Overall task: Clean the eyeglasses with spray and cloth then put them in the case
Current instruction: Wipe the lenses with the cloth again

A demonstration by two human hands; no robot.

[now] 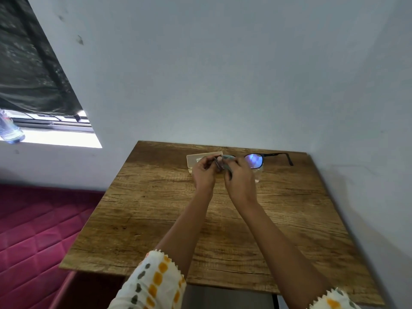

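Eyeglasses (256, 160): held up above the far end of the worktop (156, 230), near the wall; one lens catches a bluish-violet glare, the far temple arm sticks out unfolded to the right; the other lens is hidden behind the hands and the cloth.
Left hand (204, 175): grip clenched in a pinch on the near end of the frame, apparently at the left temple or hinge; the exact contact is too small to tell.
Right hand (239, 181): grip closed on the grey-green cloth (227, 162), pressing it against the covered lens.
Case (204, 159): pale beige, lying at the back of the worktop, partly behind the left hand; whether it lies open I cannot tell.
Spray bottle: not made out with any certainty; a clear shape just below the lit lens may be it.
Step, as I judge it: wiping one lens; the lit lens looks yet to be wiped; casing not yet done.
Risk, frame: a thin pinch at one end while the other hand rubs could twist the hinge or bend the temple.
Risk, drop: the glasses hang over hard wood; a slipping pinch would let them fall lens-down.
Risk, smear: fingertips straying off the cloth would mark the glass.
Risk, casing: the unfolded arm would foul the case unless folded first.
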